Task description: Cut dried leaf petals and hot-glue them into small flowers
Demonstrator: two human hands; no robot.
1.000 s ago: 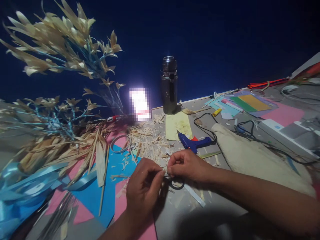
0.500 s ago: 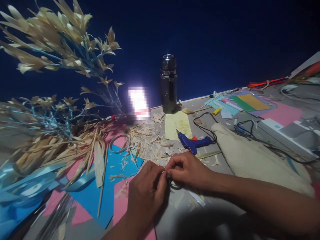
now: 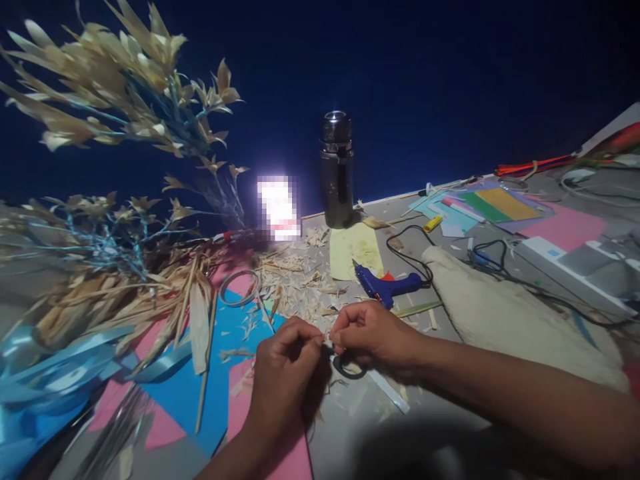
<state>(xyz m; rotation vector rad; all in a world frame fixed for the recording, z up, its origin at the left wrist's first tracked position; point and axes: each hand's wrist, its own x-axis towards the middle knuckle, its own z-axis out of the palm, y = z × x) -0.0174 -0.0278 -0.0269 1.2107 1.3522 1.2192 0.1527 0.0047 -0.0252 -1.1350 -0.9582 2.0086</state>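
Observation:
My left hand (image 3: 287, 357) and my right hand (image 3: 367, 332) meet over the middle of the table, each with its fingertips pinched. Between them shows a small pale piece, too tiny to make out. Under my right hand lies a pair of scissors, with one black handle loop (image 3: 350, 367) showing and the rest hidden. A whitish strip (image 3: 389, 392) rests just right of the loop. Beyond my right hand lies a blue glue gun (image 3: 385, 285), its nozzle toward a yellow sheet (image 3: 355, 252). Pale dried-husk scraps (image 3: 305, 280) are scattered past my fingers.
Dried-husk flowers on blue stems (image 3: 170, 100) rise at the left, above husks (image 3: 75, 310) and blue ribbon (image 3: 45, 373). A dark flask (image 3: 337, 173) stands at the back. To the right are a cream cloth (image 3: 510, 313), cables and coloured sheets (image 3: 570, 223). A tape roll (image 3: 240, 288) lies left of centre.
My left hand has shifted slightly left, so the fingertips of both hands are a little farther apart. More of the scissors' black loop shows. The things around are unmoved.

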